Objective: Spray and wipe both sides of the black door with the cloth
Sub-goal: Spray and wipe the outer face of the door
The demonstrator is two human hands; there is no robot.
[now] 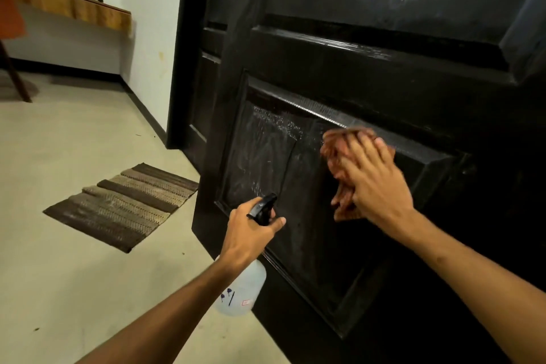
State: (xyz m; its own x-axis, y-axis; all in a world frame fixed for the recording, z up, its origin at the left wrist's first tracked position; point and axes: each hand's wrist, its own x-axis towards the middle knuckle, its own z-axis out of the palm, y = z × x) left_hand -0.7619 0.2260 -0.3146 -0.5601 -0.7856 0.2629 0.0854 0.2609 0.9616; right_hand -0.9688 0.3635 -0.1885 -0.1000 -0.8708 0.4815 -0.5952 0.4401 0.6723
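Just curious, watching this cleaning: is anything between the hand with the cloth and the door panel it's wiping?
Nothing visible. The right hand presses the reddish cloth flat against the black door's lower panel. The left hand holds the spray bottle lower down, off to the side.

Right hand [375,183] blurred, fingers smeared — the cloth [339,156] under it mostly covered, its shape unclear. Left hand [251,233] hides the neck of the spray bottle [242,289]; the label marks are too small to read. Above both hands the black door [384,68] runs off the top and right edges — its bottom is cut off too.
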